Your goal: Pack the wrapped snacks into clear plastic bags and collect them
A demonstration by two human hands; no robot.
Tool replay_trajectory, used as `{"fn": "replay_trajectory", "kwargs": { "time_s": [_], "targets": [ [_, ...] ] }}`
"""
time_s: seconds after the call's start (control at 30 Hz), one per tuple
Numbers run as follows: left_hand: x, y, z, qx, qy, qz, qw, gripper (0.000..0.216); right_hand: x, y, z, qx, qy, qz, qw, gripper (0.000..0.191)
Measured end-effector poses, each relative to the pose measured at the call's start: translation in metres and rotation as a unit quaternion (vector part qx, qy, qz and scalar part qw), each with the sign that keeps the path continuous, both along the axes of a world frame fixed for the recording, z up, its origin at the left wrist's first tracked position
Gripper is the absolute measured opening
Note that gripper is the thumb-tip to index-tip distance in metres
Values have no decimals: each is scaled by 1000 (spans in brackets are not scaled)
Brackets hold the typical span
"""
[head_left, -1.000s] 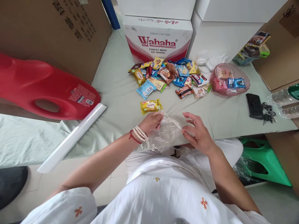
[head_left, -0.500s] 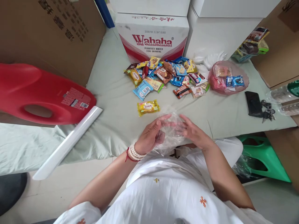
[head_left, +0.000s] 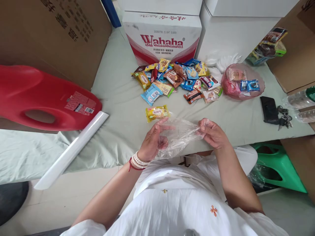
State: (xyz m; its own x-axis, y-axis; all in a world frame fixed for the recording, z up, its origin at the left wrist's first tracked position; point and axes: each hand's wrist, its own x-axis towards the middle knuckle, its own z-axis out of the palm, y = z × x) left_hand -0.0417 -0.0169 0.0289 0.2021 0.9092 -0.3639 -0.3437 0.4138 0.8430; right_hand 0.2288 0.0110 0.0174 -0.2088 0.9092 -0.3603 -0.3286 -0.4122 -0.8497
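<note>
Holding a clear bag [head_left: 182,136] just below the centre of the frame

The table [head_left: 118,131], spread with a pale green cloth, crosses the frame from left to right. A brown cardboard box [head_left: 61,36] occupies the upper left. A water box [head_left: 162,37], white with red print, stands at upper centre, a plain white box [head_left: 231,39] beside it toward the upper right. A red jug [head_left: 49,91] lies on its side at the left, its base end near a white tube [head_left: 73,147] that slants to the lower left. A green stool [head_left: 285,170] is at the lower right, below the table's edge.

A heap of wrapped snacks [head_left: 174,78] lies in front of the water box. A pink bowl [head_left: 242,93], right of the heap, contains several more packets.

The bag is spread between both hands, near the front edge of the table. The right hand [head_left: 213,132] pinches its gathered right end between thumb and fingers. The left hand [head_left: 154,139] is at its other end, fingers parted; whether they clasp the film cannot be told.

One yellow packet [head_left: 157,113] lies on the cloth just beyond the left hand, apart from the heap. Keys [head_left: 284,116] lie at the far right. A bead bracelet [head_left: 139,160] circles the left wrist.
</note>
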Motion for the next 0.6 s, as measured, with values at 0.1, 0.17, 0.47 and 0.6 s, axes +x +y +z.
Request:
{"fn": "replay_trajectory", "kwargs": {
  "time_s": [0.1,0.17,0.47,0.6],
  "targets": [
    [-9,9,-4,-21,32,35,999,75,24,10,7,-11,-46,36,998,43],
    [-13,15,-8,-34,58,49,997,74,36,23,12,-13,-77,32,996,44],
    [5,47,-18,-121,-14,133,984,62,8,50,-7,-11,12,47,999,80],
    [-1,44,-12,-107,-125,108,980,63,-5,28,-22,-32,12,48,998,65]
  ]
}}
